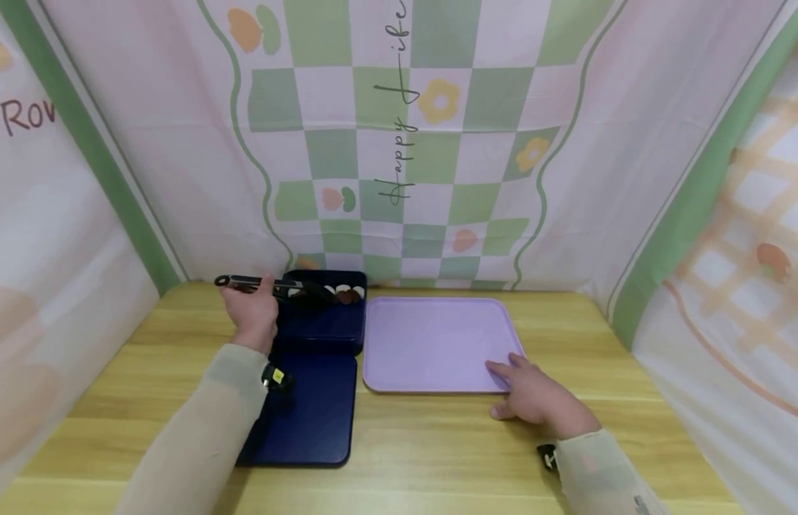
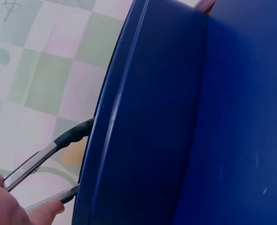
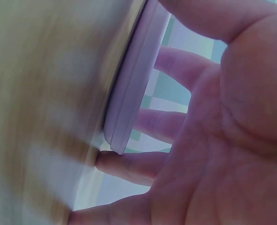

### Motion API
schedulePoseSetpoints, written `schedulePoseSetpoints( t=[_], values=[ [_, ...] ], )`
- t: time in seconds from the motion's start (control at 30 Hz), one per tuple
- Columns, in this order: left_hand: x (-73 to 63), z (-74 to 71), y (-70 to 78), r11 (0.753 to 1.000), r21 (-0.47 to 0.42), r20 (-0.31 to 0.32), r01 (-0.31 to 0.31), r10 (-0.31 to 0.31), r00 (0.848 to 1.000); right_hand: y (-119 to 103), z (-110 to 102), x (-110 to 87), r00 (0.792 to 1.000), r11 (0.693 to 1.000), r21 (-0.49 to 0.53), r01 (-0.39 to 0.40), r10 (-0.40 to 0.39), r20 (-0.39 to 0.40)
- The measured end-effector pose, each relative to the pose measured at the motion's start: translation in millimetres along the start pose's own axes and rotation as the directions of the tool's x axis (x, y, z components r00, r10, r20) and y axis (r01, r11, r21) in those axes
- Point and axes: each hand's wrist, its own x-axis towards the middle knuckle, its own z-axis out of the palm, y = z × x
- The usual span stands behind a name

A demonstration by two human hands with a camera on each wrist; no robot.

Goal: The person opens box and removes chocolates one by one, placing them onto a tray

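Note:
My left hand (image 1: 254, 315) grips a pair of tongs (image 1: 257, 283) with metal arms and black tips, reaching over the deep dark blue box (image 1: 317, 337). Inside the box, along its back, lie several small brown and white pieces (image 1: 345, 294), partly covered by the tongs. In the left wrist view the box wall (image 2: 138, 112) hides the ends of the tongs (image 2: 33, 166). My right hand (image 1: 539, 395) spreads its fingers at the near right corner of a lilac tray (image 1: 437, 347), some fingertips over its rim (image 3: 136, 93) and others down on the table.
A flat dark blue tray or lid (image 1: 315, 422) lies in front of the box, partly under my left forearm. The wooden table (image 1: 431, 450) ends at the back against a checked cloth curtain (image 1: 431, 150), with more cloth hanging on both sides.

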Motion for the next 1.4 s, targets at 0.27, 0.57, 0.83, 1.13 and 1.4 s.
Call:
schedulePoseSetpoints(
  t=[0.27, 0.57, 0.83, 1.13, 1.4],
  values=[
    [-1.4, -1.7, 0.9, 1.000, -0.005, 0.005, 0.019, -0.019, 1.000, 2.1, 2.2, 2.7, 1.000, 1.000, -0.005, 0.009, -0.009, 0.000],
    [-1.0, -2.2, 3.2, 0.998, -0.043, 0.021, 0.046, -0.045, 0.999, 2.0, 0.5, 2.7, 1.000, 1.000, -0.003, 0.012, -0.012, -0.001],
    [0.3, -9.2, 9.6, 0.994, -0.036, 0.018, 0.107, -0.107, 0.994, 0.0, -1.1, 1.5, 1.000, 1.000, 0.004, 0.004, -0.004, 0.000],
    [8.2, -19.5, 18.1, 0.973, -0.125, 0.043, 0.196, -0.192, 0.981, 0.2, -0.4, 0.8, 1.000, 1.000, 0.003, 0.006, -0.006, 0.000],
    [8.4, -20.3, 26.9, 0.958, -0.160, 0.071, 0.236, -0.227, 0.971, 3.7, 2.3, 1.1, 1.000, 1.000, -0.008, 0.022, -0.022, -0.006]
  ],
)
